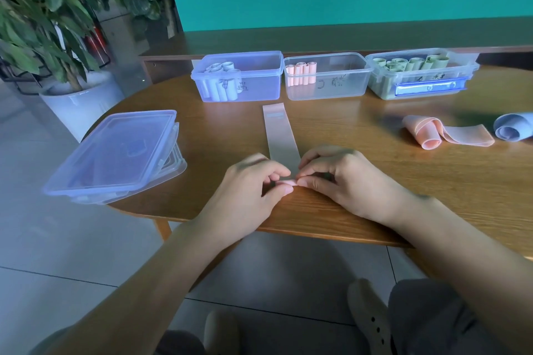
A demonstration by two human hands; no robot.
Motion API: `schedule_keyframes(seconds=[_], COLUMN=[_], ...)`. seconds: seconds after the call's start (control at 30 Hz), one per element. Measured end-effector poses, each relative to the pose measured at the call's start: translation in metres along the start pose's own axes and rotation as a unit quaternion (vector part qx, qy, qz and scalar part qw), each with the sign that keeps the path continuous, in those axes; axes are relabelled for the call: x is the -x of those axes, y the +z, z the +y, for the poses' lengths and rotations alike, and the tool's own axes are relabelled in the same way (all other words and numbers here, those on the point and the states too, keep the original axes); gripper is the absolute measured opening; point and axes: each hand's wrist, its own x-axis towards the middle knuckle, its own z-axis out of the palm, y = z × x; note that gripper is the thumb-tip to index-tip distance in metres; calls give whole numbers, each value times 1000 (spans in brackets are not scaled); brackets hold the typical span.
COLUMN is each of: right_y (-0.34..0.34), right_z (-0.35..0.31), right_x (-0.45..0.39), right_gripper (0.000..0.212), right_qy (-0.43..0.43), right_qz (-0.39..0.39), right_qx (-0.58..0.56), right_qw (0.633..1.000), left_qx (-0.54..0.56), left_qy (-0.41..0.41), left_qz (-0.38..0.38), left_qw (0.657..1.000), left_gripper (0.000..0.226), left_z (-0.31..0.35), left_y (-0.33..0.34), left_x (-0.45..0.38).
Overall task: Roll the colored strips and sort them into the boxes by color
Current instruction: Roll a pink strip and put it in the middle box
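Note:
A pink strip (280,135) lies flat on the wooden table (360,181), running away from me. My left hand (253,190) and my right hand (343,181) both pinch its near end, where a small roll has formed between the fingertips. At the back stand three clear boxes: the left box (259,86) holds blue rolls, the middle box (343,86) holds pink rolls, the right box (386,86) holds green rolls. A loosely coiled pink strip (441,134) and a blue roll (513,127) lie at the right.
A stack of clear lids (115,155) rests on the table's left edge. A potted plant (78,106) stands on the floor beyond the left side. A low wooden shelf (317,40) runs behind the boxes under a teal wall.

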Motion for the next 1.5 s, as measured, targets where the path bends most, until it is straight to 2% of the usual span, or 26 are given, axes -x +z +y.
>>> schedule_keyframes(seconds=[0.23,0.43,0.8,1.1,1.5], right_y=[1,3,4,7,8], right_z=[2,-2,4,4,9], right_x=[-4,-2,-7,-7,-13], right_gripper=[14,15,10,9,11], right_qy=[-4,8,17,6,21], right_qz=[-1,37,17,53,44], right_qx=[21,16,13,35,21], right_qw=[1000,999,1000,998,999], left_qx=[-1,-17,-1,19,5], left_qy=[-5,-16,-3,-7,5], left_qz=[-11,-9,11,-3,24], left_qw=[1000,1000,1000,1000,1000], left_gripper=[6,10,13,9,17], left_z=[1,1,1,-4,-8], left_y=[-2,0,-2,1,1], left_x=[-1,-5,-9,-15,-17])
